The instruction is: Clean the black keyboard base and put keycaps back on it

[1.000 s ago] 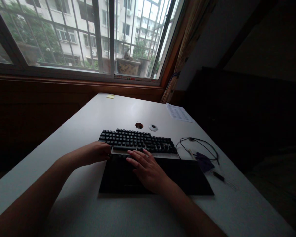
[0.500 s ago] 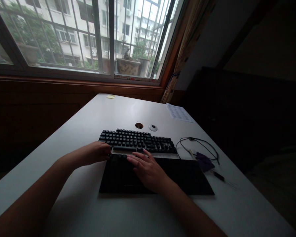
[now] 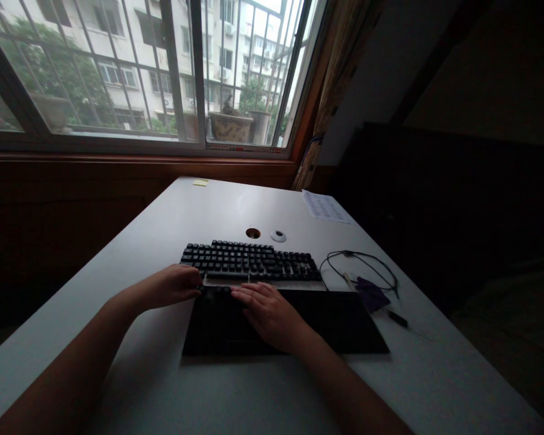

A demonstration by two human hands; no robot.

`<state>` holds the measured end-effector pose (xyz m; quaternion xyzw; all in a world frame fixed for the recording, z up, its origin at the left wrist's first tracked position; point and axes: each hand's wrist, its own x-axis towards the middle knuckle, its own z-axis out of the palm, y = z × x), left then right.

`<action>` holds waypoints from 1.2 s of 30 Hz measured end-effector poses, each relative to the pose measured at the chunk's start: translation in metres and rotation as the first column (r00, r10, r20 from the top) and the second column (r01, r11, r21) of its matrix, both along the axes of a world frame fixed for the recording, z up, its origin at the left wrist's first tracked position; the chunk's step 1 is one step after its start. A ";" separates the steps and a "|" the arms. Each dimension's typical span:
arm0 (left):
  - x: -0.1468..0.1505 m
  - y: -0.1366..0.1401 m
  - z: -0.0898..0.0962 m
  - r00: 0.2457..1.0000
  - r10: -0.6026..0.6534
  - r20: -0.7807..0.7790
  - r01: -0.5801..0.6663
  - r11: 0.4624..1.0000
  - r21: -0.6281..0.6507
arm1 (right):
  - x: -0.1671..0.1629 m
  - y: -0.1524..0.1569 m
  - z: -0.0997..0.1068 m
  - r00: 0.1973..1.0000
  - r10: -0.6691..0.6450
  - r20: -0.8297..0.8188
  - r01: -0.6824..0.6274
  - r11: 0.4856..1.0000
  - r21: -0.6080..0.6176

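A black keyboard (image 3: 240, 257) lies across the desk, with pale gaps along its bottom row beside the long space bar (image 3: 226, 275). In front of it is a flat black panel (image 3: 340, 320), and several loose keycaps (image 3: 218, 290) sit along its far edge. My left hand (image 3: 181, 284) is at the keyboard's lower left corner, fingers closed in a pinch; anything between the fingertips is hidden. Resting over the panel, my right hand (image 3: 269, 311) has its fingers stretched out, their tips beside the keycaps. I cannot tell whether they touch one.
Right of the keyboard lie a looped black cable (image 3: 362, 263), a dark purple cloth-like item (image 3: 372, 295) and a thin tool with a black handle (image 3: 398, 318). Behind are a desk hole (image 3: 252, 233), a round grommet cover (image 3: 278, 236), a printed sheet (image 3: 326, 206) and yellow sticky notes (image 3: 200, 182).
My right index finger has come down from the keyboard's bottom row to lie near the other fingers. My left hand keeps its pinch at the corner. The view has shifted slightly.
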<state>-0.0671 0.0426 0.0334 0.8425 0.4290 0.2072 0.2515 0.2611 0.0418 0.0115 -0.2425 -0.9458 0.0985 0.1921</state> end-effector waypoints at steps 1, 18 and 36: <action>0.000 -0.001 0.000 1.000 0.006 0.008 -0.006 1.000 0.001 | 0.000 0.000 0.001 1.000 0.003 -0.012 -0.003 1.000 -0.007; -0.001 -0.013 -0.041 0.955 0.235 0.180 -0.242 0.970 0.018 | -0.002 0.000 0.001 0.999 -0.017 -0.028 0.017 1.000 0.021; 0.003 -0.018 -0.035 0.963 0.205 0.176 -0.215 0.976 0.040 | 0.000 0.003 0.000 0.997 -0.007 -0.072 0.009 1.000 0.027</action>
